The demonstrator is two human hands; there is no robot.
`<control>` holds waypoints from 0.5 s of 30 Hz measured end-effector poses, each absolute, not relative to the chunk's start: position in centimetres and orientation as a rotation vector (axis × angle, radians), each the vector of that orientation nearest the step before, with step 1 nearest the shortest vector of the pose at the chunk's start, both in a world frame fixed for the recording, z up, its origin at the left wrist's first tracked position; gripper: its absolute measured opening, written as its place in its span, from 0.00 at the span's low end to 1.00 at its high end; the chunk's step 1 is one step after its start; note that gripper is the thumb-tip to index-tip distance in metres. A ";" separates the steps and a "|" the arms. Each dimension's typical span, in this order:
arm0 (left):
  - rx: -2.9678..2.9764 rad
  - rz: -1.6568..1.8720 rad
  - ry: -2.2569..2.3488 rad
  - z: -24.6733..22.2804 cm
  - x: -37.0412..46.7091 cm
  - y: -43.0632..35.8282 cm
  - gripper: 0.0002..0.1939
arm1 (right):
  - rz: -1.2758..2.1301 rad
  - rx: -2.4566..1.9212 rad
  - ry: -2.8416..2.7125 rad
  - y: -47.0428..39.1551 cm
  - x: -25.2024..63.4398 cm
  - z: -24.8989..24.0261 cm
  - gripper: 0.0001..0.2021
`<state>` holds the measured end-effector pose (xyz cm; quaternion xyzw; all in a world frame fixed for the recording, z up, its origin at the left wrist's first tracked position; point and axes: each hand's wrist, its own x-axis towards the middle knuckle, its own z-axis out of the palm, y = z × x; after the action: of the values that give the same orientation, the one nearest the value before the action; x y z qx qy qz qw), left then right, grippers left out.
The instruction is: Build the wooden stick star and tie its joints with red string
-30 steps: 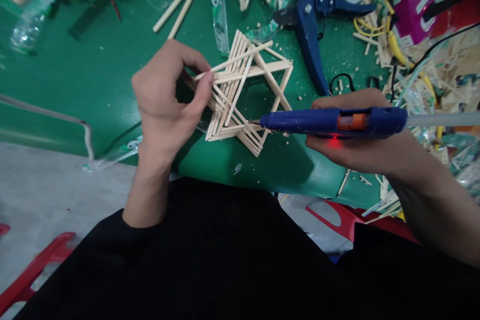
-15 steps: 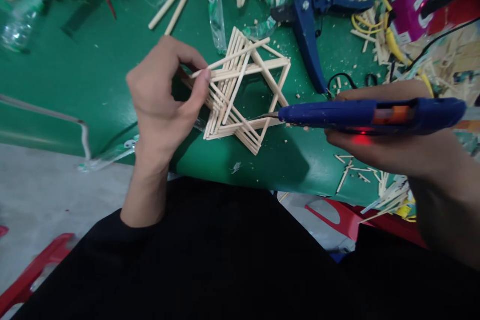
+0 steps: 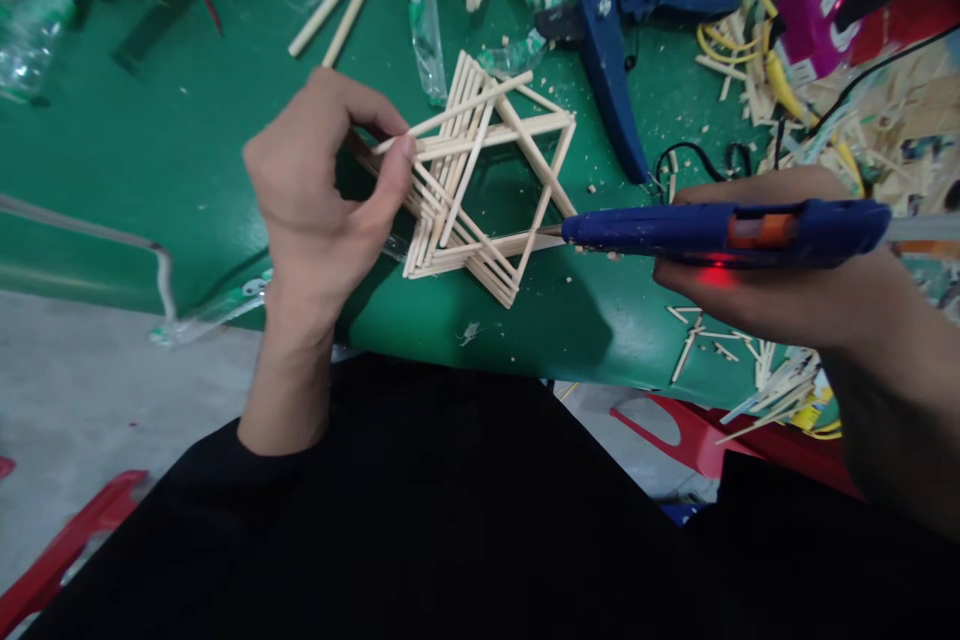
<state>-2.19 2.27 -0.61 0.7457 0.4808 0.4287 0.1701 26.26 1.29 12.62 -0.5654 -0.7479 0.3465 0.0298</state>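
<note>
My left hand [image 3: 334,160] is closed, with thumb and forefinger pinching the left end of a thin wooden stick [image 3: 480,98]. This stick slants across the top of a star-shaped frame [image 3: 551,125] built from layered sticks on the green table. Whether the pinch also takes in the frame's left corner, I cannot tell. In my right hand [image 3: 765,300] is a blue glue gun [image 3: 667,228] with a small red light glowing below its body. Its nozzle points left, at the lower right side of the star; whether it touches the wood is unclear.
Behind the star lies a blue pipe cutter [image 3: 600,50]. Loose sticks [image 3: 341,5] and clear plastic wrappers [image 3: 421,10] are spread along the back of the green table [image 3: 225,150]. Scraps, yellow strips and a purple packet [image 3: 814,5] crowd the right. Red stools [image 3: 82,540] stand below.
The whole view has shifted slightly. The glue gun has tilted or turned a little, its rear end now further left, with the nozzle slightly further right against the star. My left hand keeps its pinch.
</note>
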 end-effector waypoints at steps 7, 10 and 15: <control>2.110 1.200 1.398 -0.6 -2.1 2.2 0.05 | 1.067 -1.758 -2.288 1.1 26.2 12.6 0.13; 2.114 1.221 1.382 -0.5 -2.1 2.2 0.05 | 1.017 -1.733 -2.292 1.1 26.3 12.6 0.13; 2.089 1.217 1.403 -0.1 -2.0 2.0 0.04 | 1.054 -1.670 -2.352 1.2 26.8 12.5 0.13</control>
<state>-1.98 2.03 -0.12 0.7361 0.4944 0.4289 0.1724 26.84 1.17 12.45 -0.5434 -0.7654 0.3431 0.0351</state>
